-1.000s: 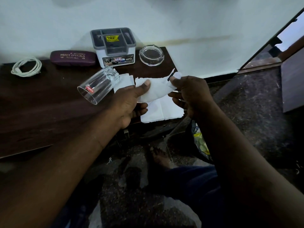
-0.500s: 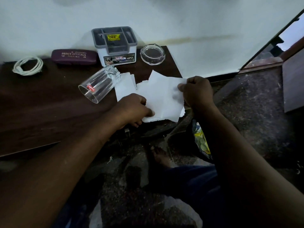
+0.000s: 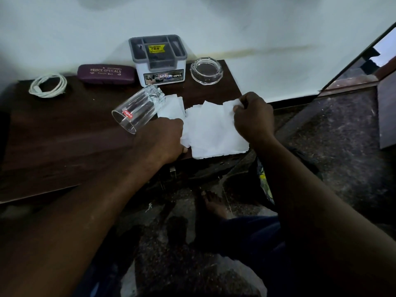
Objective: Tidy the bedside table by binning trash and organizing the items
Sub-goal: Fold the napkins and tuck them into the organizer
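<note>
Loose white paper sheets (image 3: 214,129) at the front right corner of the bench (image 3: 64,136), overhanging its edge. Pinched at the upper right corner by the right hand (image 3: 252,116); gripped along the left edge, apparently, by the curled left hand (image 3: 165,138), fingertips hidden. Just left: clear tumbler (image 3: 139,110) on its side, base touching a sheet. Along the wall: coiled cable (image 3: 48,85), spectacle case (image 3: 106,73), organiser box (image 3: 158,61), glass ashtray (image 3: 206,70).

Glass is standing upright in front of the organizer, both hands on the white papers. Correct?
No: in the head view the glass lies on its side, in front of the organizer; left hand and right hand are both on the white papers.
</note>
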